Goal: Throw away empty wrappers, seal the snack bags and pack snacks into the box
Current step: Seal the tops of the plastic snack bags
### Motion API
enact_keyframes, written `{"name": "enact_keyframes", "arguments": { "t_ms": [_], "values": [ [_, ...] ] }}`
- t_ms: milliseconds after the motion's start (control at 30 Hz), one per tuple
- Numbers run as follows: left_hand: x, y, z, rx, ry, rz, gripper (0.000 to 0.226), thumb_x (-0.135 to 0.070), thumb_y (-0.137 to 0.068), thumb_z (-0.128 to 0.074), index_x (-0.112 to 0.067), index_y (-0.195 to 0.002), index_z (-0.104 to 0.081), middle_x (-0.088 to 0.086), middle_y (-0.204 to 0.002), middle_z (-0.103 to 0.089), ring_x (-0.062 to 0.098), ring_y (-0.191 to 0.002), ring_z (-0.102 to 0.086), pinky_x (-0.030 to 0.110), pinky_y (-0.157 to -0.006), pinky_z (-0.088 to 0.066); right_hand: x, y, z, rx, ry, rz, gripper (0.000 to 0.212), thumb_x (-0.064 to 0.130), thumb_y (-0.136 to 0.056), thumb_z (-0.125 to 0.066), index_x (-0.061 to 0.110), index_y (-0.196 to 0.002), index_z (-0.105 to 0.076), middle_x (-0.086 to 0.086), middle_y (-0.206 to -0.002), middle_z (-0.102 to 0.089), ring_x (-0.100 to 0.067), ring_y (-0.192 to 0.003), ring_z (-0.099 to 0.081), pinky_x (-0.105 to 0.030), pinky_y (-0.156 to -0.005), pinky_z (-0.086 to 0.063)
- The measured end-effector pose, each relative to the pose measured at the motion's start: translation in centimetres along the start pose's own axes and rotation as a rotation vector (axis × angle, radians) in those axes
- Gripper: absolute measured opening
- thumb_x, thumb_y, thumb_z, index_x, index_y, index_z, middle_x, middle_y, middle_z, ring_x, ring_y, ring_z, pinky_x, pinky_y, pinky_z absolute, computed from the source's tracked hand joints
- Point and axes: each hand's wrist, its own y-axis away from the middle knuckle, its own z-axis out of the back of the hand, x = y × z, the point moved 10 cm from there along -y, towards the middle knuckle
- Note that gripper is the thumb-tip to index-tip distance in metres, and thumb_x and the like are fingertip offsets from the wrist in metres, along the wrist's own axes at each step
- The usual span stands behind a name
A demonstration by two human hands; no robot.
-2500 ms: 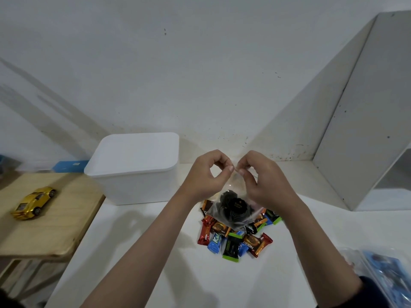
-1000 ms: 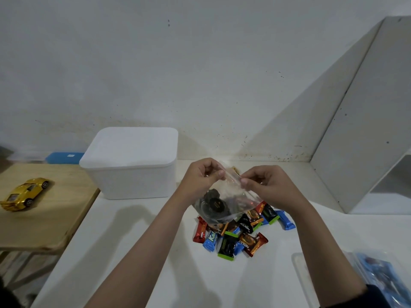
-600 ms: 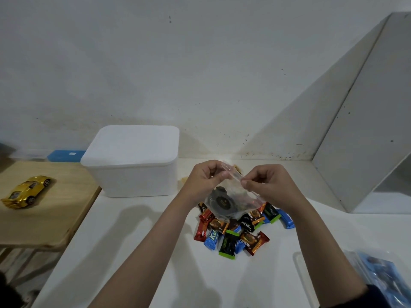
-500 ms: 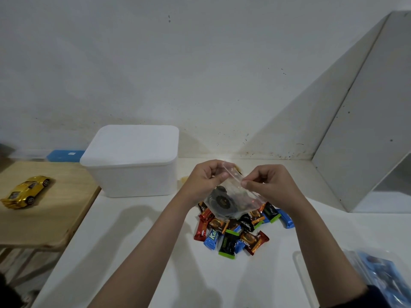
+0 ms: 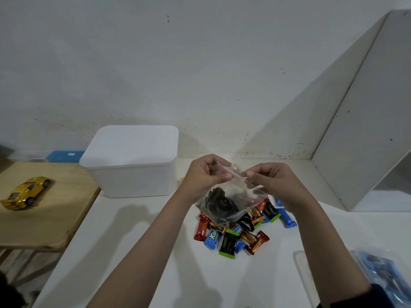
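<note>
Far left, a gold toy car point(image 5: 27, 193) sits on the wooden side table point(image 5: 44, 221); just right of it the white lidded box point(image 5: 131, 161) waits against the far wall, lid on. Centre now: my left hand point(image 5: 203, 174) pinches the top strip of the clear snack bag point(image 5: 224, 202), thumb and forefinger curled onto it, wrist cocked up. Right hand point(image 5: 270, 181) mirrors it, pinching the same strip further right, knuckles toward the wall. The bag hangs between them above the pile of wrapped snacks point(image 5: 240, 232), dark pieces slumped in its bottom. Risk as I see it: the strip runs slanted, so if my fingers skip a stretch the seal stays partly open and pieces spill later in the box. Trapped air could pop it too. Near right, blue packaging point(image 5: 382, 276) peeks in.
</note>
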Motion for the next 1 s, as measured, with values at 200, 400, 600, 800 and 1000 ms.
{"name": "enact_keyframes", "arguments": {
  "t_ms": [200,400,600,800,1000],
  "values": [
    [-0.1,-0.1,-0.6,0.058,-0.116,0.025,0.033,0.009,-0.077,-0.068,-0.019,-0.094,-0.067,-0.001,-0.080,-0.070,0.017,-0.082,-0.065,0.030,-0.080,-0.054,-0.3,-0.1,-0.7,0.084,0.018,-0.046,0.008,0.002,-0.084,-0.064,0.002,-0.081,-0.072,-0.024,-0.080,-0.067,-0.026,-0.067,-0.061,-0.035,-0.059,-0.053],
    [1.7,0.8,1.0,-0.206,-0.324,0.167,0.049,-0.020,-0.073,-0.080,-0.021,-0.116,-0.057,-0.003,-0.110,-0.061,0.013,-0.101,-0.059,0.029,-0.085,-0.052,-2.1,-0.2,-0.5,-0.061,-0.057,-0.122,0.003,-0.003,-0.077,-0.069,-0.005,-0.075,-0.068,-0.018,-0.070,-0.063,-0.023,-0.061,-0.056,-0.028,-0.052,-0.049],
    [3.9,2.3,-0.7,-0.197,-0.134,0.406,0.023,-0.031,-0.080,-0.073,-0.010,-0.082,-0.065,0.012,-0.086,-0.073,0.013,-0.068,-0.072,0.030,-0.068,-0.058,-4.1,0.1,-0.5,-0.093,-0.111,-0.203,0.007,0.001,-0.076,-0.072,-0.001,-0.071,-0.067,-0.013,-0.061,-0.058,-0.016,-0.049,-0.049,-0.024,-0.046,-0.040],
    [3.9,2.0,-1.6,-0.167,0.025,0.455,0.001,0.001,-0.085,-0.065,0.001,-0.085,-0.066,0.009,-0.073,-0.070,0.011,-0.060,-0.071,0.019,-0.054,-0.056,-5.2,0.2,-1.0,-0.140,-0.286,-0.273,0.020,-0.006,-0.078,-0.066,0.005,-0.061,-0.065,-0.011,-0.056,-0.052,-0.015,-0.045,-0.045,-0.024,-0.044,-0.038],
    [4.1,1.9,-1.1,-0.216,-0.001,0.510,0.008,0.000,-0.083,-0.065,-0.002,-0.076,-0.065,0.008,-0.066,-0.071,0.013,-0.060,-0.071,0.027,-0.063,-0.060,-5.5,0.2,-1.4,-0.167,-0.321,-0.292,0.010,0.000,-0.080,-0.068,0.005,-0.071,-0.068,-0.008,-0.059,-0.058,-0.014,-0.046,-0.047,-0.020,-0.043,-0.039]
  ]
}}
